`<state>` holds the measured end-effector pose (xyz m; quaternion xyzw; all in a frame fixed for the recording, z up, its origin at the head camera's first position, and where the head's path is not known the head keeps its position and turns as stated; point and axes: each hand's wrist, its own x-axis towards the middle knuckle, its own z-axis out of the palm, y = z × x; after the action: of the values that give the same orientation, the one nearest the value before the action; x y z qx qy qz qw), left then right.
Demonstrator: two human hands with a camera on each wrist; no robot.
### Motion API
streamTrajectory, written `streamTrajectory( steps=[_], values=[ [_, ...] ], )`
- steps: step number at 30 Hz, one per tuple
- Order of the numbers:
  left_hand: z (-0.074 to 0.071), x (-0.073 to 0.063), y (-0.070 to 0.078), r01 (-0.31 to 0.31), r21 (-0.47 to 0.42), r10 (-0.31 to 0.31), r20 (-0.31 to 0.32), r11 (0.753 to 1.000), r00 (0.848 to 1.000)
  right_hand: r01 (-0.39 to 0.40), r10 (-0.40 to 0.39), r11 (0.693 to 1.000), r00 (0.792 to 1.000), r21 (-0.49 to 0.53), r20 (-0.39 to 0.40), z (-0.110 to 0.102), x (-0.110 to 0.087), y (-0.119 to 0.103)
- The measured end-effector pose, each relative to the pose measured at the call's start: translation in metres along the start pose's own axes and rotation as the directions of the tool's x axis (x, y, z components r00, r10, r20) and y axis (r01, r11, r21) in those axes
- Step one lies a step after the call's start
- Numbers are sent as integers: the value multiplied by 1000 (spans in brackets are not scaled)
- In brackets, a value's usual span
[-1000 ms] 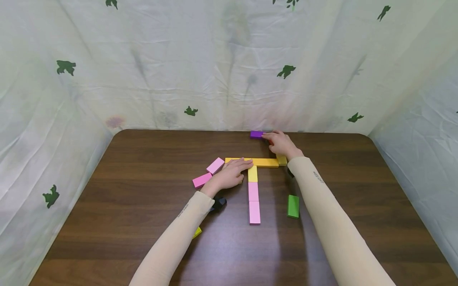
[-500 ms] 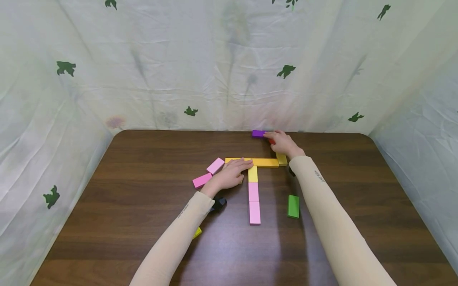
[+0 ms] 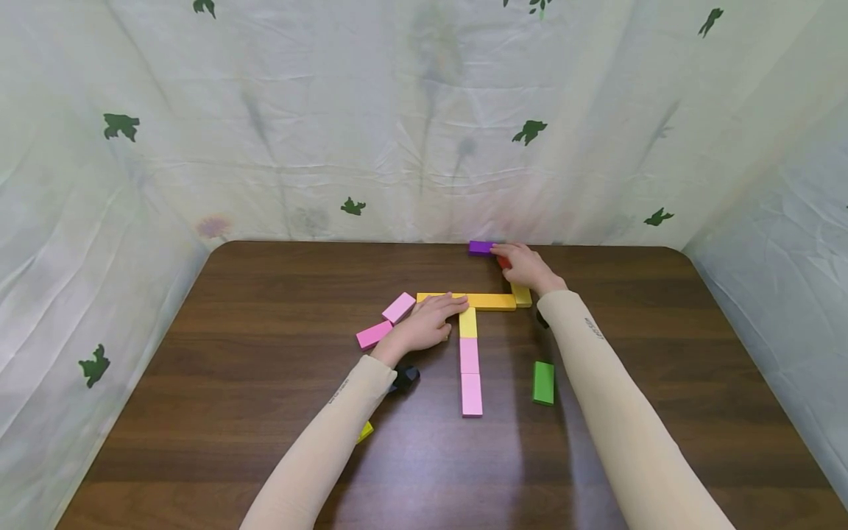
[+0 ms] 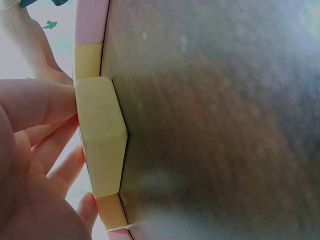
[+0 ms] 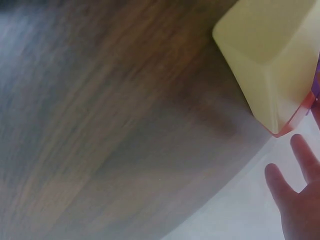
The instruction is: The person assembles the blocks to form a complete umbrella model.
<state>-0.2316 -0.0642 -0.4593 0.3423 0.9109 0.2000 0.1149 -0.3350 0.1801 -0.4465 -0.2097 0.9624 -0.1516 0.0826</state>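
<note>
The left hand (image 3: 427,324) rests on the row of yellow-orange blocks (image 3: 490,301), fingers extended. In the left wrist view, its fingertips touch the side of a pale yellow block (image 4: 102,135). Further back, the right hand (image 3: 526,266) reaches over a red block (image 3: 504,262), mostly hidden beneath it. Its foremost fingertips are at the right end of a purple block (image 3: 480,248) by the table's back edge. The right wrist view shows spread, fairly straight fingers beyond a pale yellow block (image 5: 270,55); the thumb is hidden.
Toward the front runs a yellow block (image 3: 467,322) with two light pink ones (image 3: 470,375). Two pink blocks (image 3: 387,322) lie left of the left hand. A green block (image 3: 543,383) lies near the right forearm; a yellow one (image 3: 366,431) is partly under the left sleeve.
The purple block has slid slightly right along the back edge, and the right hand has shifted right with it. The left hand has stayed in place.
</note>
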Motion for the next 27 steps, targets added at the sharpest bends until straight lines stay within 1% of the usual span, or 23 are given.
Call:
streamTrajectory(
  steps=[8,13,17,22,27],
  values=[
    [0,0,-1,-9,-6,9,-7,1000,1000,8,-8,1000,1000,17,-6,1,-1,0],
    [0,0,-1,-11,-13,10,-5,1000,1000,23,-21,997,999,70,-39,1,-3,2],
    [0,-1,-2,-3,-7,3,-1,1000,1000,5,3,995,998,104,-69,2,-6,6],
    [0,0,-2,-6,-6,6,-3,1000,1000,-13,21,993,997,116,-68,3,-8,10],
    [1,0,-2,-16,-7,16,-4,1000,1000,-11,18,993,998,120,-64,4,-9,11]
  ],
)
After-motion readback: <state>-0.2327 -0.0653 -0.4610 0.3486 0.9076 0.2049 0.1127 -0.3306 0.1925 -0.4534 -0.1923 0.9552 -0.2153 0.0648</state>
